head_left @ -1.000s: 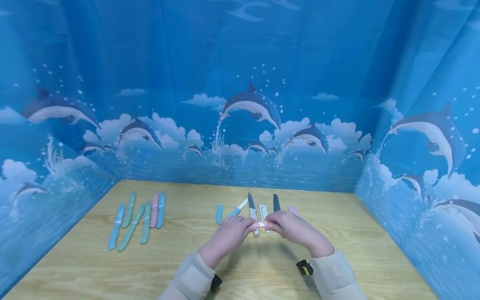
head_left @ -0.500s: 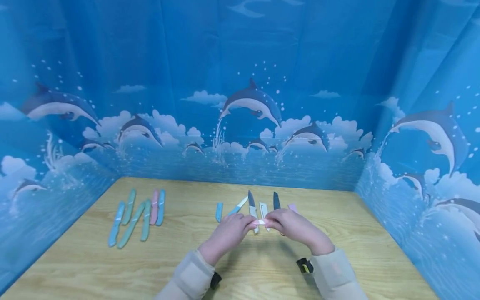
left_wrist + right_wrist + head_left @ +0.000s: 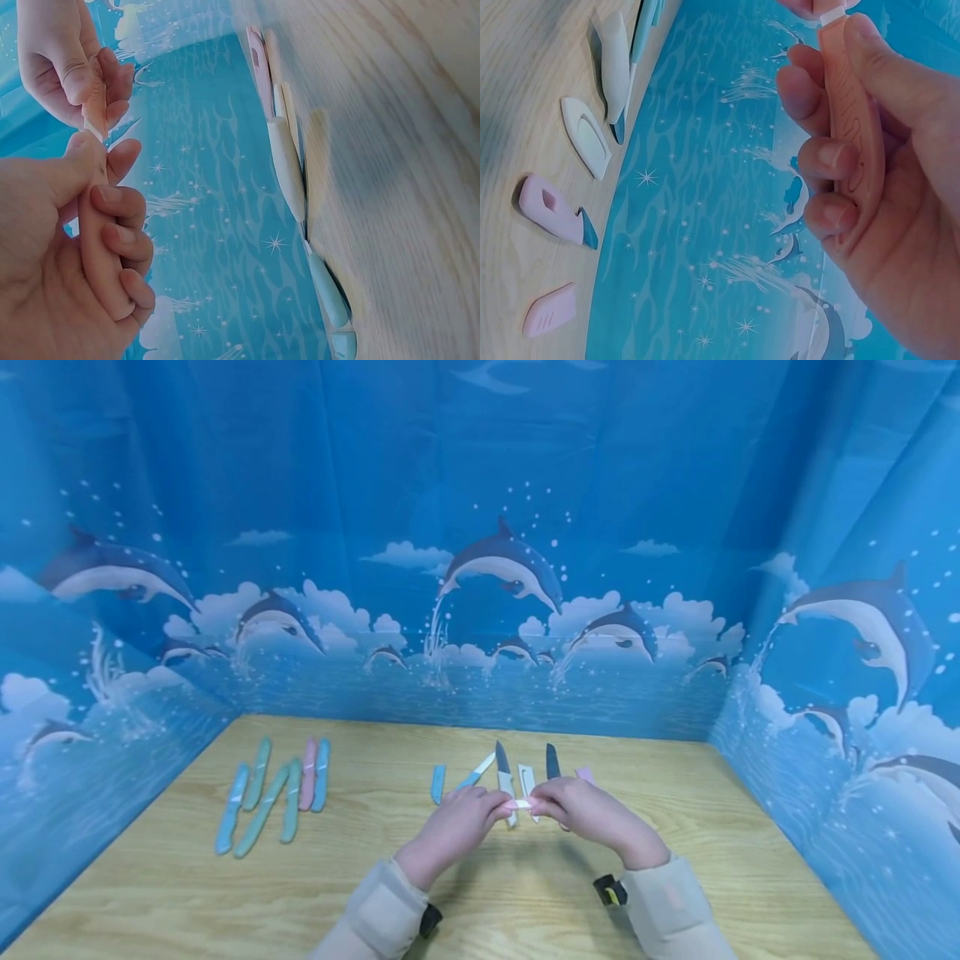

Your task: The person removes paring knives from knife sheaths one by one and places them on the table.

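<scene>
Head view from above, facing forward and down, widest, whole table (image 3: 360,893) width to dolphin backdrop (image 3: 480,460), left wrist view close, tipped sideways, left hand (image 3: 52,247) large, right hand (image 3: 60,60) beyond, right wrist view close, tipped oppositely, table strip in both.

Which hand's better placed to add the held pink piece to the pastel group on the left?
Left, I'd say: the left hand is nearer the pastel group. Both hands grip the pink piece, so the right hand would release first.
</scene>
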The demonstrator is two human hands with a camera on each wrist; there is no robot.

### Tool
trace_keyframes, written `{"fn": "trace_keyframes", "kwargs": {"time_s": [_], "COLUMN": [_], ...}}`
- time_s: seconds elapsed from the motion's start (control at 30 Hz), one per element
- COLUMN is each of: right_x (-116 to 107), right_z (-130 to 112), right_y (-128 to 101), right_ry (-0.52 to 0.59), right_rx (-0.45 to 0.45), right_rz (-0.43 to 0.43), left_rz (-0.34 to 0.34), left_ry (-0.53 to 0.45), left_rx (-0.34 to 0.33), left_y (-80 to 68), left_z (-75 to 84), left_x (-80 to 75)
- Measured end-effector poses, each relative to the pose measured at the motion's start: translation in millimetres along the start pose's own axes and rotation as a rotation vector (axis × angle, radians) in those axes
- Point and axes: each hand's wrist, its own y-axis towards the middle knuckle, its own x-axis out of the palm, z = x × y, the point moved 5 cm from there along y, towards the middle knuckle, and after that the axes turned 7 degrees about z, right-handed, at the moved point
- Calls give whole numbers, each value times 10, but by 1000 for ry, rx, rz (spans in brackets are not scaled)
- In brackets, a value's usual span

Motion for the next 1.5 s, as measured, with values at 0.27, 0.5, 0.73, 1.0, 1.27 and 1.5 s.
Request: {"fn": "trace_keyframes", "kwargs": {"time_s": [0.27,0.5,0.73,1.0,1.27,1.5], "right_x": [-1,-3,4,-11,-9,-10], "right_z": [5,25,32,29,49,56], "right_y": [-4,-3,-2,-9,5,0], "right_ry": [-19,-20,-27,-25,-13,7], "right_rx": [1,10,7,15,20,27], "right_rz": [0,-7,-14,-7,-12,-23], "left_rz": [3,4,-3,-1,-3,-6], "left_ry": [12,0,-9,-21,-17,-20], "left_rx": [15,18,13,0,-7,4], "left_y": [-7,-4,-5,2,1,-1], "left_z": [-5,-10,-15,-34,-35,-38], "left_x": [0,1,-7,-1,-11,-14]}}
